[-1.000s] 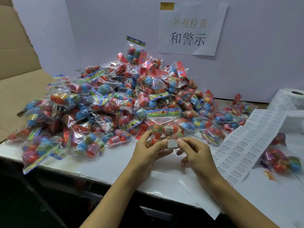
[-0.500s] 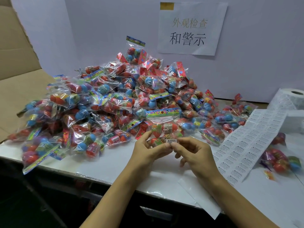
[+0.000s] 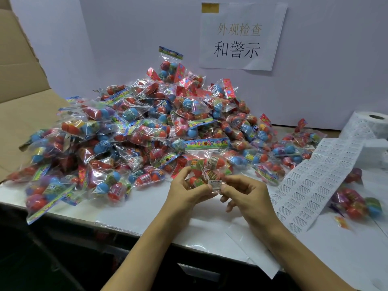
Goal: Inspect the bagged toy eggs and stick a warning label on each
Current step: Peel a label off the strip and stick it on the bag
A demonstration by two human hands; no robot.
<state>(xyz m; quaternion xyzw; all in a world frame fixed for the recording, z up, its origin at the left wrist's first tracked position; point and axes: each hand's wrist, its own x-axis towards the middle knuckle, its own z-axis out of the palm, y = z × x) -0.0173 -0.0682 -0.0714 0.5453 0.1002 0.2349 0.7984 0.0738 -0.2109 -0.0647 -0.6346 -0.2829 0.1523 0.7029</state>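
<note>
Your left hand (image 3: 186, 191) has its fingers wrapped around a bag of toy eggs (image 3: 206, 164), holding it up just above the near part of the tabletop (image 3: 130, 206), in front of the big pile of bags (image 3: 147, 131). Your right hand (image 3: 247, 193) pinches a small warning label (image 3: 215, 183) between thumb and forefinger against the bag's lower edge. The label sheet (image 3: 315, 183) trails from a roll (image 3: 369, 124) at the far right, with another bag (image 3: 354, 203) beside it.

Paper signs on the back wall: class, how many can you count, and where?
1: a single white paper sign with dark printed characters, taped by a yellow strip to the wall above and behind the pile of bagged eggs.
</note>
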